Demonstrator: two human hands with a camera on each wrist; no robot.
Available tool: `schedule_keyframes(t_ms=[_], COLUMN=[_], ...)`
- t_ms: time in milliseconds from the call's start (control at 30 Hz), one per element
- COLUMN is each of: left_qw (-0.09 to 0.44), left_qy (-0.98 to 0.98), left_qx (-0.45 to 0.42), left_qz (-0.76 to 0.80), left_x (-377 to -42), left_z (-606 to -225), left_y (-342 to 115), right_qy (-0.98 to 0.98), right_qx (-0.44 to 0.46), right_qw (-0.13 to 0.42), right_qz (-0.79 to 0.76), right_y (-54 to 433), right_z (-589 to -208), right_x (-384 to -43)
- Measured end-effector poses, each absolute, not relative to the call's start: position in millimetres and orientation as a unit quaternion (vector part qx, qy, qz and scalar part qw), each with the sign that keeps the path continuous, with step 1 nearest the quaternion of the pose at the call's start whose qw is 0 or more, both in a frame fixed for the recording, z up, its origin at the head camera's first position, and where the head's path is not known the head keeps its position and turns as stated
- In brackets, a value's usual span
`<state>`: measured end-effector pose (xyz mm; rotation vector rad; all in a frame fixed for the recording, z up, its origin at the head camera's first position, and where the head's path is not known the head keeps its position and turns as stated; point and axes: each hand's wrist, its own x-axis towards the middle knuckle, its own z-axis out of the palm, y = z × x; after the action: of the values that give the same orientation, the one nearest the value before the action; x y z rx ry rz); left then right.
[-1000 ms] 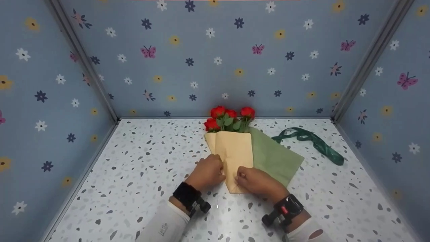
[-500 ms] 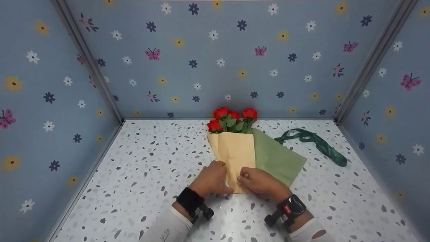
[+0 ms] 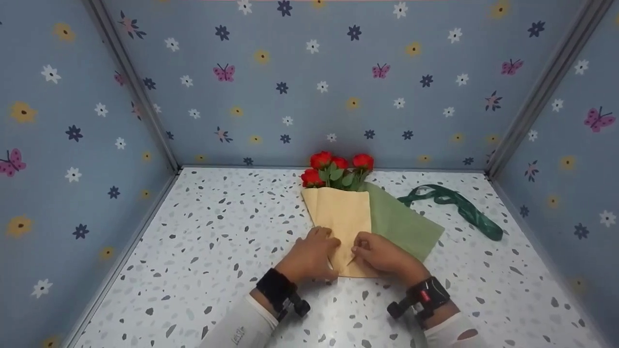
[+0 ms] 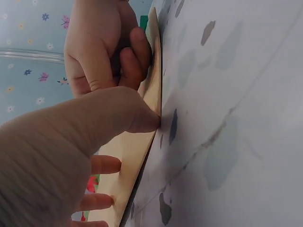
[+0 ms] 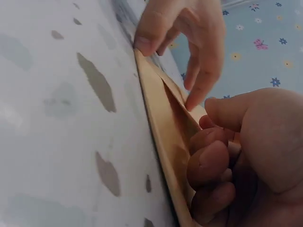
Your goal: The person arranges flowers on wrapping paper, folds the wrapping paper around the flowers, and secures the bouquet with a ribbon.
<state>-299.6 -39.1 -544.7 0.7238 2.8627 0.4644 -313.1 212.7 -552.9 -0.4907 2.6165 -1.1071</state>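
Observation:
In the head view, a bunch of red roses (image 3: 321, 159) with green leaves lies at the back, its lower part covered by yellow wrapping paper (image 3: 344, 210). Green wrapping paper (image 3: 402, 223) spreads out on the right side of it. My left hand (image 3: 310, 256) rests on the yellow paper's left edge, thumb at its bottom corner and fingers spread. The left wrist view shows the fingertips (image 4: 108, 201) touching the paper. My right hand (image 3: 387, 255) has curled fingers and pinches a raised fold of the yellow paper near the bottom. The stems are hidden.
A dark green ribbon (image 3: 457, 203) lies loosely coiled on the right of the speckled white table (image 3: 232, 217). Blue patterned panels (image 3: 290, 63) stand at the back and both sides, close behind the roses.
My left hand has gone from curled on the paper's left edge to spread, its thumb now at the bottom corner. My right hand has lifted a fold of the yellow paper slightly.

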Motion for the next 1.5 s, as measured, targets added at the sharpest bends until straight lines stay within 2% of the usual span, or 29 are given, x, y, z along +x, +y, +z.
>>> schedule_keyframes(t_ms=[233, 400, 567, 767, 1000, 1167, 1367, 1500], left_qw=[0.089, 0.090, 0.088, 0.086, 0.096, 0.098, 0.099, 0.094], left_qy=[0.945, 0.939, 0.934, 0.934, 0.934, 0.935, 0.933, 0.932], left_qx=[0.274, 0.300, 0.315, 0.311, 0.300, 0.298, 0.303, 0.307], left_qz=[0.156, 0.143, 0.146, 0.156, 0.168, 0.167, 0.166, 0.168], left_x=[-301.8, -306.7, -310.3, -310.3, -308.9, -308.4, -310.6, -312.8], left_z=[-545.2, -544.1, -544.3, -544.9, -548.3, -549.1, -548.8, -549.4], left_y=[-38.8, -43.2, -47.5, -46.3, -46.9, -46.7, -45.6, -46.3], right_qy=[0.932, 0.949, 0.952, 0.934, 0.917, 0.921, 0.932, 0.915], right_qx=[-0.013, 0.092, 0.141, 0.155, 0.166, 0.155, 0.120, 0.050], right_qw=[0.071, 0.073, 0.060, 0.089, 0.081, 0.101, 0.119, 0.168], right_qz=[-0.355, -0.292, -0.264, -0.309, -0.354, -0.343, -0.321, -0.363], right_y=[261.5, 307.1, 346.2, 362.9, 362.4, 362.6, 361.0, 358.4], right_z=[-544.5, -541.1, -542.8, -534.2, -536.1, -539.8, -540.7, -537.1], right_x=[-329.8, -333.5, -328.3, -331.3, -331.8, -330.6, -332.6, -331.2])
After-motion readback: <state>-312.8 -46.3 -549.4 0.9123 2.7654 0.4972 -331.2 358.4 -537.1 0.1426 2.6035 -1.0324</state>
